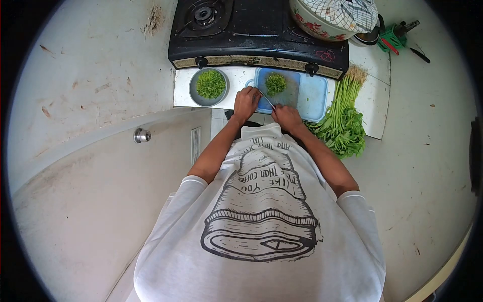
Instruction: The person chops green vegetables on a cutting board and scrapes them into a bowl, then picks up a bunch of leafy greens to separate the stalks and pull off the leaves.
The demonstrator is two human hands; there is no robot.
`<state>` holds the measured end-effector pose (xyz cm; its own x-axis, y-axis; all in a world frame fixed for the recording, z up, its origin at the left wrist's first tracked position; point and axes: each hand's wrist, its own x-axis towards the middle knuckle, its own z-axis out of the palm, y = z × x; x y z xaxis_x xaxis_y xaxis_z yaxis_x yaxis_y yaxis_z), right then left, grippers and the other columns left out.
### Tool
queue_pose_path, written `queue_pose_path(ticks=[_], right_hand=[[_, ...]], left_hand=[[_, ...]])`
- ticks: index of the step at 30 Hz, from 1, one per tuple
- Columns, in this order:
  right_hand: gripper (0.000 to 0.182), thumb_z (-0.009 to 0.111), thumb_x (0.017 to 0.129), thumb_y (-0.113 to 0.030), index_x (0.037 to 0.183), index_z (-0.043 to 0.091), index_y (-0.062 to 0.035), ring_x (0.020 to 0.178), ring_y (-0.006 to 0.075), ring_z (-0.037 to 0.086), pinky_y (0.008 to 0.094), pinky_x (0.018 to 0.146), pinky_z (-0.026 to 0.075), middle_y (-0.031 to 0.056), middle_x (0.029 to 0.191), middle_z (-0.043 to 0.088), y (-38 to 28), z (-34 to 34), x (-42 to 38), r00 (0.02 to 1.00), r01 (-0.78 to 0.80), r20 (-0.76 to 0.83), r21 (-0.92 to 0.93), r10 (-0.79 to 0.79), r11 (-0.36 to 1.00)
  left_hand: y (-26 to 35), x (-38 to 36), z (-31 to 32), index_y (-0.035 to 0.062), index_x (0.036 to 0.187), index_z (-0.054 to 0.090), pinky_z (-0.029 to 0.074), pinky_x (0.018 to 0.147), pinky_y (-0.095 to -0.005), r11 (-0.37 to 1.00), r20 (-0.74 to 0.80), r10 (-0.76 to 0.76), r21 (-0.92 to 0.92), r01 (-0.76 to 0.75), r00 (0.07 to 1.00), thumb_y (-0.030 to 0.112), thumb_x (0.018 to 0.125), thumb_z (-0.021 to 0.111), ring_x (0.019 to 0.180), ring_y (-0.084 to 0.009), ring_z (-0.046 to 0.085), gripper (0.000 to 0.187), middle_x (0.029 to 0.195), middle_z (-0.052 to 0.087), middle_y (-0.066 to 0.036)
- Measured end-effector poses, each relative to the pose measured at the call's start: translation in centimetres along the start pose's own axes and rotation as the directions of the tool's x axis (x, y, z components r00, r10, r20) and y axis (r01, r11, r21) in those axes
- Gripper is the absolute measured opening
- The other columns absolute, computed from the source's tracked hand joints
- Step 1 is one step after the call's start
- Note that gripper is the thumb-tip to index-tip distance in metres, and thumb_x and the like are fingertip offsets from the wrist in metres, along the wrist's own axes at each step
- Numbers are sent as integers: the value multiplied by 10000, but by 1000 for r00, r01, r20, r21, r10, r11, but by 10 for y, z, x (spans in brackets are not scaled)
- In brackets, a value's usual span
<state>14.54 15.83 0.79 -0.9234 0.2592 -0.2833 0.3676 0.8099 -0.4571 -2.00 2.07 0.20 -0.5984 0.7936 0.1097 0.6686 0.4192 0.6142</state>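
My right hand (288, 117) grips a knife (267, 99) whose thin blade slants up and left over the near edge of a blue cutting board (313, 95). My left hand (246, 101) sits with curled fingers at the board's left edge, by the blade's tip; whether it grips anything is hidden. A small pile of chopped greens (275, 83) lies on the board just beyond both hands. To the left of the board, a grey bowl (193, 90) holds more chopped greens (211, 84).
A bunch of long-stemmed leafy greens (346, 118) lies right of the board on the white counter (375, 95). Behind it all stands a black gas stove (251, 35) with a floral bowl under a checked cloth (334, 17). Far right lie a green tool (390, 40) and a dark utensil (419, 54).
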Motion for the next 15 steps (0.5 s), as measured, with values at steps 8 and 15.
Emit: queue_pose_path(ticks=[8,15], right_hand=[[369,573,996,-318,968,663,38,758,432,723,528,713,586,259,784,713,2,4,8,998,-62,2,20,62,998],[347,562,978,-291,936,686,31,782,426,733,525,737,587,271,814,721,-1,-4,0,999,-15,35,14,14,1000]], left_hand=[[-2,2,3,56,900,694,518,751,-444,993,5,-65,-99,65,998,159,860,771,836,-319,666,134,858,686,-101],[-9,1,12,44,937,657,530,755,-440,987,-2,-130,-101,129,992,200,861,794,837,-329,666,222,874,684,-121]])
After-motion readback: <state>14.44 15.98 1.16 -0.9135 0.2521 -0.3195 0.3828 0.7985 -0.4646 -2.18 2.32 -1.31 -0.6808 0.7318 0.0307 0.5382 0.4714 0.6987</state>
